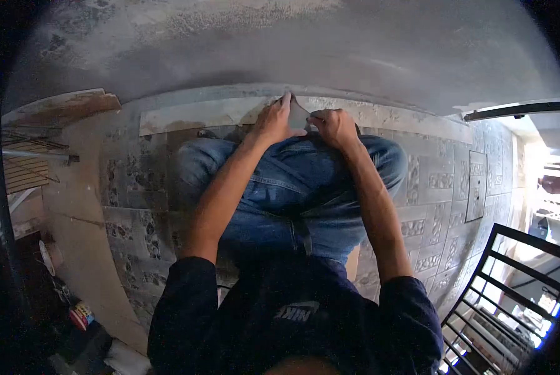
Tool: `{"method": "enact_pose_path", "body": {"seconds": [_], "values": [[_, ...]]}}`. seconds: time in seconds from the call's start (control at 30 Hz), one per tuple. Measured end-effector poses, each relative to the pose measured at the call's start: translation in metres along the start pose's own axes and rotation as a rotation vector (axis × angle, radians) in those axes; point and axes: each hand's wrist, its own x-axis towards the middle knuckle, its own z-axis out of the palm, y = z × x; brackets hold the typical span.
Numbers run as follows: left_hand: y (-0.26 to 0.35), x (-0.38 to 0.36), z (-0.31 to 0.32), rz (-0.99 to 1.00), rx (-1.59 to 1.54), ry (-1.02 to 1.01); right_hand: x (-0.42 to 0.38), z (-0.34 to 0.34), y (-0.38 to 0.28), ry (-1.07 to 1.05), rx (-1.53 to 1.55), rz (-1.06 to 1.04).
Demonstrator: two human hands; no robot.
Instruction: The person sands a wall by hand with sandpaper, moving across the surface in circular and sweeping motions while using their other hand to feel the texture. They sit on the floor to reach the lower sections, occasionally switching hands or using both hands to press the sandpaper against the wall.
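Between my two hands is a thin grey flat piece [299,117], held close to the foot of the wall; its exact kind is not clear. My left hand [272,123] grips its left side, with a fingertip at the upper corner and the thumb along the lower edge. On the other side, my right hand [337,127] has its fingers curled and pinches the piece's right edge. Just beyond both hands runs a pale strip [189,117] along the wall's base. The grey wall [367,56] has a smooth, partly patchy surface.
My bent legs in jeans [274,181] rest on the patterned tile floor [436,212]. A black metal railing [499,256] stands at lower right. On the left are a wire rack [27,165] and a broken-edged board [74,106].
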Motion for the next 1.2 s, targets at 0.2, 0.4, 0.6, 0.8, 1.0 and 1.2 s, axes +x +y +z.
{"method": "enact_pose_path", "body": {"seconds": [0.2,0.4,0.6,0.8,1.0,1.2], "values": [[-0.010,0.012,-0.004,-0.224,-0.221,0.053,-0.001,0.005,0.006,0.095,-0.061,-0.046],[-0.008,0.015,-0.010,-0.193,-0.083,0.170,0.002,0.002,-0.005,0.208,-0.065,0.183],[0.001,0.013,-0.007,-0.223,-0.039,0.193,0.022,0.082,-0.024,0.326,1.329,0.806],[0.002,0.013,-0.008,-0.310,0.014,-0.045,0.073,0.092,-0.030,0.490,2.003,0.864],[-0.013,0.026,0.003,-0.324,-0.247,0.234,0.128,0.077,0.043,1.040,1.853,1.230],[0.003,0.032,0.004,-0.412,-0.163,-0.001,0.146,0.115,0.058,1.119,1.427,1.199]]}}
